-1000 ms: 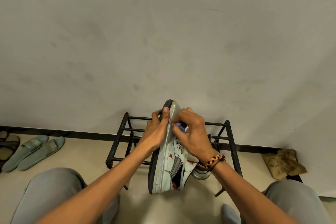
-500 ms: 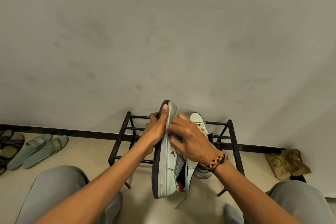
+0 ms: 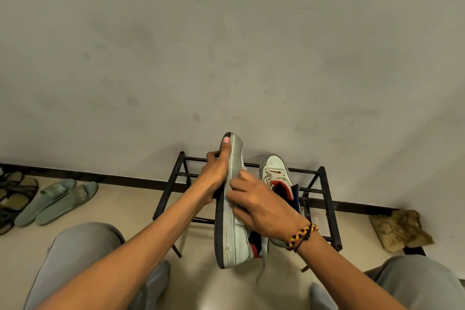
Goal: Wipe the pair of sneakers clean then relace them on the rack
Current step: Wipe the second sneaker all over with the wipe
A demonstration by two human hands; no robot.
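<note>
Wiping one sneaker [image 3: 232,229], held up on its side above the black rack [image 3: 327,209], sole turned to the left, toe up, heel down. Gripped by the left hand [image 3: 216,173], thumb up along the sole near the toe, other fingers curled round the far side. Pressed on its white side by the right hand [image 3: 261,206], fingers bent down on it. Hard to tell if a cloth sits under those fingers, none showing. Second sneaker [image 3: 275,181] lying on the top of the rack, just behind the right hand, laces in at the front. Lace end [image 3: 261,269] hanging loose under the held sneaker, over the floor. Green slides [image 3: 57,201] on the floor far to the left, crumpled brown bag [image 3: 400,230] on the floor to the right.

Looks like still the wiping part, relacing not yet done.

Could go wrong: pushing too hard with the right hand and twisting the sneaker out of the left, with only a thumb and fingertips near the toe holding it. Could drop onto the rack and knock the other sneaker off. Could catch the loose lace on a rack bar. Could miss dirty spots on the hidden side without a turn
</note>
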